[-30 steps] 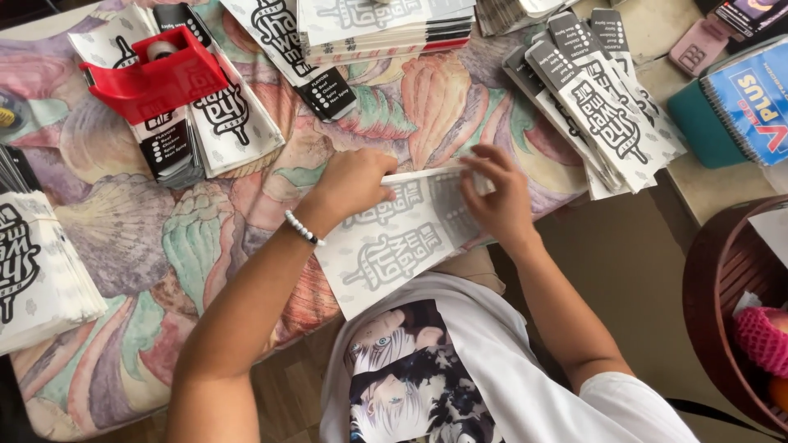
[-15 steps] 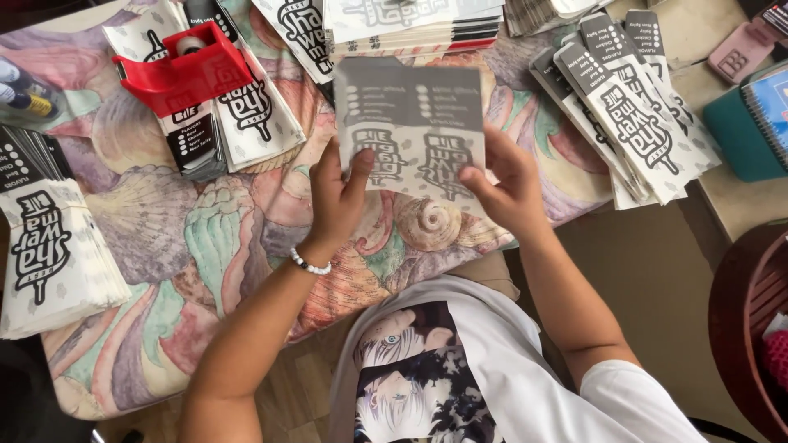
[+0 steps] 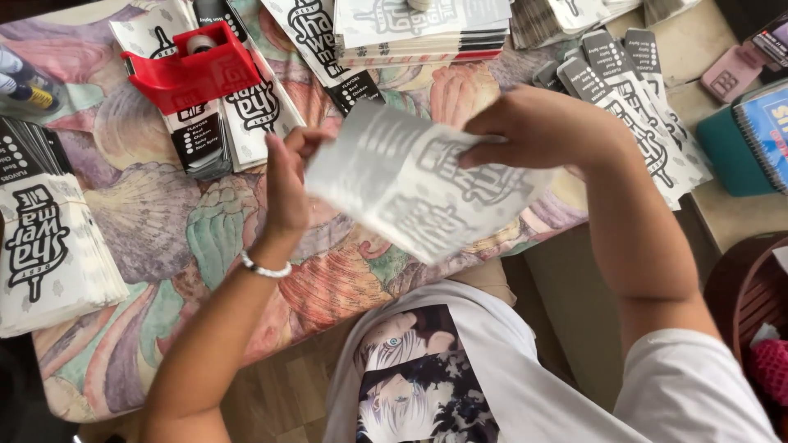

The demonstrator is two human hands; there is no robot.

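A printed paper sleeve (image 3: 419,184) is held in the air over the table, motion-blurred, tilted down toward the body. It is pinched at its upper right edge by the right hand (image 3: 546,131), fingers closed on the paper. The left hand (image 3: 287,184) is at the sleeve's left edge with fingers loosely spread; whether the paper is actually gripped there cannot be told from the blur.

Risks, as judged:
- The sleeve could be creased or torn, since it seems carried by one pinch point only.
- It could be dropped off the near table edge onto the lap if the pinch slips.
- The stack of sleeves (image 3: 49,254) at the left, fanned near the edge, could be knocked by the left forearm.
- The red tape dispenser (image 3: 193,70), perched on another stack, could be tipped if that stack is bumped.

Surface: a table covered by a shell-patterned cloth (image 3: 180,238), crowded with stacks of flat sleeves, including a fanned row (image 3: 640,115) at the right. A teal notebook (image 3: 751,135) and a pink calculator (image 3: 730,74) lie on a bare tabletop beyond. A dark wooden chair (image 3: 751,291) is seen at lower right; wooden floor shows below.
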